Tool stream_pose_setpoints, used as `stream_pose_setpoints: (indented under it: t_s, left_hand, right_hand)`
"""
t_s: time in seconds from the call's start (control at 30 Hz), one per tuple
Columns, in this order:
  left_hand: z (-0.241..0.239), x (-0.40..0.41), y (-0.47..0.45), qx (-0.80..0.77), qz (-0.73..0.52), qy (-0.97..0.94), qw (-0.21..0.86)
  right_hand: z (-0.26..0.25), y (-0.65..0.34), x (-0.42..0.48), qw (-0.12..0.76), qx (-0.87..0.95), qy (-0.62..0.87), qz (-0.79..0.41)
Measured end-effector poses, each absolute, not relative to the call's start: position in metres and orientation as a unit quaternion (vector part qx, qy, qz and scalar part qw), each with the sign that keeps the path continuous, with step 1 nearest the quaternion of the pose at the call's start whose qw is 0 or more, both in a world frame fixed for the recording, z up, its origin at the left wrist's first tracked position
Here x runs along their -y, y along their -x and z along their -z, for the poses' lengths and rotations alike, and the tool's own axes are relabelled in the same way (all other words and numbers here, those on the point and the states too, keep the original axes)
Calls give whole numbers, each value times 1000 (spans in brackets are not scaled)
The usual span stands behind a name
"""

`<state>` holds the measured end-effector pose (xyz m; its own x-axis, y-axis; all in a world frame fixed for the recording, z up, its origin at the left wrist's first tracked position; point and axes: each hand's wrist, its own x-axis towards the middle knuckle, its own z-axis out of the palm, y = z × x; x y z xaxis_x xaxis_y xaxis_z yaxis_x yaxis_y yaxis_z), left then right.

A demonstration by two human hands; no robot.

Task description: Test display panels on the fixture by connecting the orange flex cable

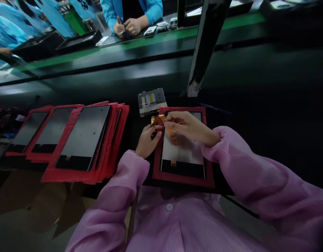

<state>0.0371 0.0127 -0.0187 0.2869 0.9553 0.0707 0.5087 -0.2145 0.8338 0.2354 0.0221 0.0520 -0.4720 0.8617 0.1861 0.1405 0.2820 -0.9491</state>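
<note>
An orange flex ribbon cable (172, 135) arches over the upper left corner of a flat display panel (186, 152). My right hand (189, 126) pinches the cable between thumb and fingertips above the panel. At the panel's left edge, my left hand (149, 140) has its fingers curled in at the cable's left end; its exact grip is partly hidden. The panel, pale with a black lower band, lies on a red padded sheet (156, 171). Just beyond the hands is a grey device with a yellow strip (152, 101), touching or close to the cable's end.
To the left, similar panels (84, 131) lie on overlapping red sheets (52, 173). A dark upright post (203, 52) rises behind the work. A thin bluish tool (215, 108) lies right of it. Across a green-edged ledge (140, 42), another person's hands (130, 26) work beside small stacked parts.
</note>
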Motion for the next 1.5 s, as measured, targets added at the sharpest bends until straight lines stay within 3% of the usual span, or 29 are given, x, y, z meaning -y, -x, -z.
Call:
stream_pose_setpoints:
  t_s: [0.13, 0.47, 0.93, 1.17, 1.33, 1.5]
  left_hand:
    - [26, 2, -49, -444, -181, -864, 153]
    - [26, 71, -50, -521, -75, -850, 35]
    - [25, 86, -44, -535, -103, -837, 53]
    - [25, 68, -37, -565, -104, -815, 84]
    - [13, 66, -34, -558, -266, -766, 174]
    - [1, 71, -43, -535, -344, -707, 309]
  right_hand:
    - [-58, -246, -29, 414, 675, 360, -493]
    - [-63, -251, -29, 438, 554, 383, -596]
    - [-53, -236, -22, 518, 494, 356, -601]
    - [-46, -231, -17, 425, 471, 366, -681]
    - [-33, -226, -13, 347, 481, 380, -710]
    - [-24, -220, -9, 348, 472, 358, -727]
